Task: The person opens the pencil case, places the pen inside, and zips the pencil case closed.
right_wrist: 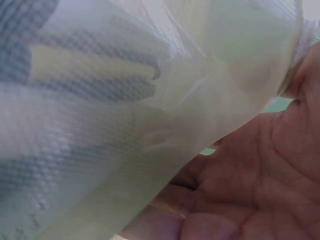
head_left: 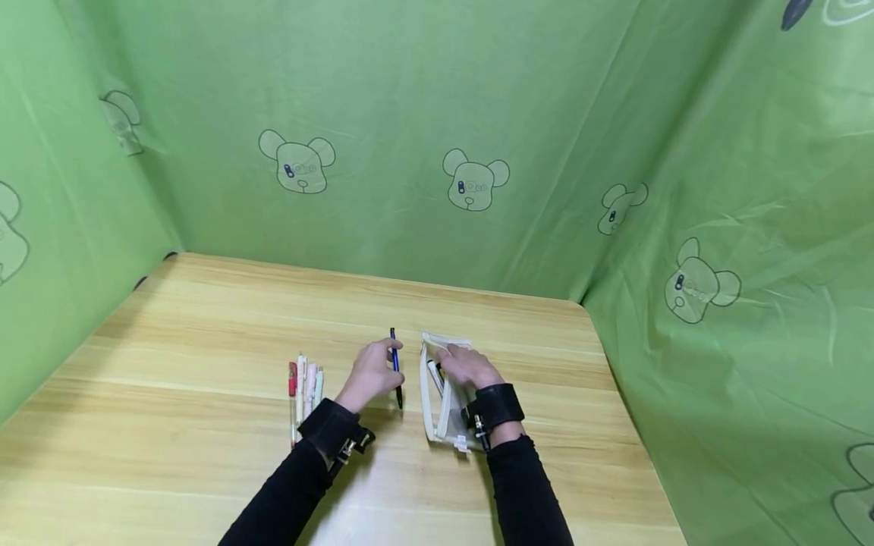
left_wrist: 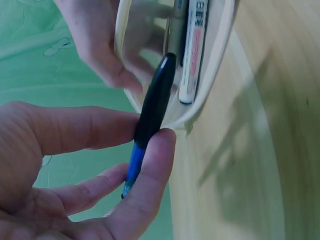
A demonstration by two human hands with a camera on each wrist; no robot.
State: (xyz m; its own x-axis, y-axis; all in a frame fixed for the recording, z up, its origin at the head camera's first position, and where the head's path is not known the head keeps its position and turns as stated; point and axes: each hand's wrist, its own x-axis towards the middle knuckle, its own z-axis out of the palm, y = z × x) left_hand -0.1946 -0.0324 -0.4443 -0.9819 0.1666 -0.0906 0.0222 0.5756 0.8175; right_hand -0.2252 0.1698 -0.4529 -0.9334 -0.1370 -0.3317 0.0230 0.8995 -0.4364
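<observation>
My left hand (head_left: 372, 371) pinches a blue-and-black pen (left_wrist: 156, 100) between thumb and fingers. The pen stands tilted, just left of a translucent mesh pencil case (head_left: 425, 394) with white edging. That case is unzipped, and its mouth gapes toward the left hand. Inside lie a white marker (left_wrist: 192, 60) and a grey pen (left_wrist: 176, 30). My right hand (head_left: 471, 366) grips the case by its far right side, thumb and fingers on either side of the mesh. The mesh covers part of the right fingers in the right wrist view.
Left of the left hand, a red-capped pen (head_left: 293, 379) lies in a row with several pale pens (head_left: 310, 383), partly behind the left wrist. A wooden table (head_left: 205, 334) carries everything. Green curtains (head_left: 382, 212) with bear prints hang along its back and sides.
</observation>
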